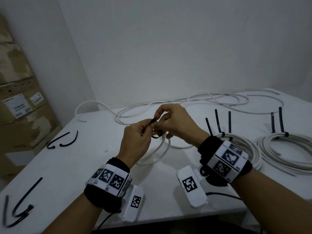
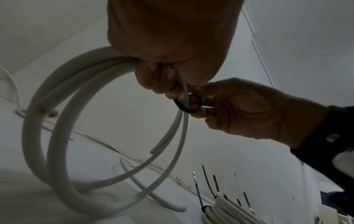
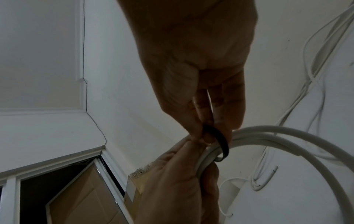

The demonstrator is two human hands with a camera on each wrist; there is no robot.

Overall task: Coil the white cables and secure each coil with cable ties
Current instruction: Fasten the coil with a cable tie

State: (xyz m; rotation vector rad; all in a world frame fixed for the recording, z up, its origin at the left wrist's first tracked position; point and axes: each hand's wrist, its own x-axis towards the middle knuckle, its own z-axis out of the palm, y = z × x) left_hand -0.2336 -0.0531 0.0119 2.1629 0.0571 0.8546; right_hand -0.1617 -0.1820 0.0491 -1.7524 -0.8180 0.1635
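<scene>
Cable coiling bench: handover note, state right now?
Left hand: grips the small white coil and the black cable tie.
Right hand: pinches the same tie, which loops round the strands, not yet cinched.
Done: two tied coils on the table at right.
Left: tighten this tie; coil the loose cables at the back. Spare ties lie at left.

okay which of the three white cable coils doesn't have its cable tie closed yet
The coil held in both hands, left of the two tied coils; its black cable tie loops loosely.
</scene>
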